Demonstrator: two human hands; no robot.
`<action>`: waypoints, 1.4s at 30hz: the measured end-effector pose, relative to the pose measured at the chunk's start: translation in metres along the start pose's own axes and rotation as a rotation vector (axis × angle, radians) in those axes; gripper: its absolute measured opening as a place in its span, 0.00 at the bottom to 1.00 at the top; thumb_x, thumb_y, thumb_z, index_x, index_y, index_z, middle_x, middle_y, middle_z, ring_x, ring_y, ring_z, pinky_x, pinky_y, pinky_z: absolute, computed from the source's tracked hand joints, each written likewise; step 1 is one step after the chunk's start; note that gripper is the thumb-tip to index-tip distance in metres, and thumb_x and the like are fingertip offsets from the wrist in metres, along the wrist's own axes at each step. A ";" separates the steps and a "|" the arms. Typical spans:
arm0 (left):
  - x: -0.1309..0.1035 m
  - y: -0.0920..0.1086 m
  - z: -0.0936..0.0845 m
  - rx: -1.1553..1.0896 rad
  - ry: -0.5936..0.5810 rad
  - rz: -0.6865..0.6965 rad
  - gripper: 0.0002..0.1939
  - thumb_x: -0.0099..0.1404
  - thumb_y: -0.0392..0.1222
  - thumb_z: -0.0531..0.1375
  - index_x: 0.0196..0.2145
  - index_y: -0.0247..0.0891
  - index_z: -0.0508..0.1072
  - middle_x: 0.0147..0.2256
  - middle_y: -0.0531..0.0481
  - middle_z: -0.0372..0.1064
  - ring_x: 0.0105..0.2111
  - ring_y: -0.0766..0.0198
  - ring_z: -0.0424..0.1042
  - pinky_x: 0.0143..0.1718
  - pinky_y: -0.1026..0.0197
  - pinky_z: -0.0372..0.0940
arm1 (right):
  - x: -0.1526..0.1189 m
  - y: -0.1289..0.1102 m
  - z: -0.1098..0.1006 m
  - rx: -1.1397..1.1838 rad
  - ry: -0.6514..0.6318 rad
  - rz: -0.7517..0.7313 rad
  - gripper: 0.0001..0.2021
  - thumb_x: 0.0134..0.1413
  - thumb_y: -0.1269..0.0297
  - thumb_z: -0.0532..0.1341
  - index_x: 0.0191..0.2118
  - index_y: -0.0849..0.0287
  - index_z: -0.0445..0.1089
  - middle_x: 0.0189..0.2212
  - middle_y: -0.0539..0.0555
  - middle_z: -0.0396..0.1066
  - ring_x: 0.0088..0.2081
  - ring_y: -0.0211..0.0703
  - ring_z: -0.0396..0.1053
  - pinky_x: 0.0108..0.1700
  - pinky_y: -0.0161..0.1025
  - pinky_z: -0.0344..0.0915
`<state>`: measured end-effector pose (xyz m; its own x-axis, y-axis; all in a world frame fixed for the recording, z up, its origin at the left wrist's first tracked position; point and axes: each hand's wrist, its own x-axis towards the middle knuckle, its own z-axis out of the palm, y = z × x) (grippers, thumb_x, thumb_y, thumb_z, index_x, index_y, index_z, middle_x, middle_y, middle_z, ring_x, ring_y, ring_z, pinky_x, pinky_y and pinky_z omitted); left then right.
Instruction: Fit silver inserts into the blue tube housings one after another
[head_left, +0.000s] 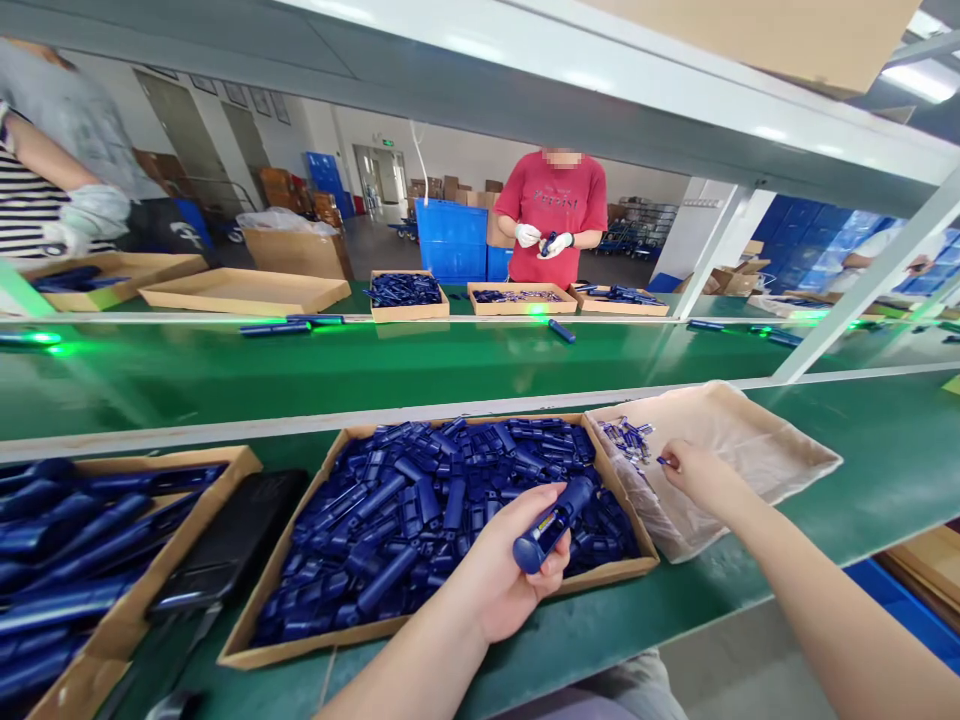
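1. My left hand (504, 585) is partly closed, fingers and thumb wrapped around a dark blue tubular housing (553, 523).
2. The housing's long axis runs diagonally: its rounded end points back toward me and to the left, its other end away and to the right. Its side cutout faces up, showing a yellowish and metallic part inside.
3. Beneath and beyond that hand, a cardboard tray (616, 573) of loose blue plastic parts sits on the green tabletop (862, 495).
4. My right hand (701, 482) is pinched shut on a small blue piece (663, 461), above a plastic-lined tray (765, 450).
5. Small metallic-and-blue components (630, 440) lie in the lined tray, just left of my right hand.
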<state>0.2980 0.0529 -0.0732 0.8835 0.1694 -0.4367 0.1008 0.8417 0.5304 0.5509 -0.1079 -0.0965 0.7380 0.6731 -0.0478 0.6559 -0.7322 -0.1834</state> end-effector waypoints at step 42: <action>0.007 0.009 -0.008 0.143 0.230 0.396 0.06 0.62 0.34 0.60 0.39 0.34 0.72 0.36 0.47 0.69 0.26 0.72 0.63 0.22 0.71 0.58 | 0.015 -0.118 0.026 0.174 0.275 -0.385 0.13 0.55 0.79 0.53 0.38 0.65 0.74 0.36 0.59 0.72 0.41 0.47 0.70 0.48 0.42 0.67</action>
<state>0.3015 0.0661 -0.0773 0.7442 0.5855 -0.3216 -0.1470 0.6132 0.7762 0.4805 -0.0088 -0.1013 0.4771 0.8215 0.3122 0.8702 -0.3919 -0.2985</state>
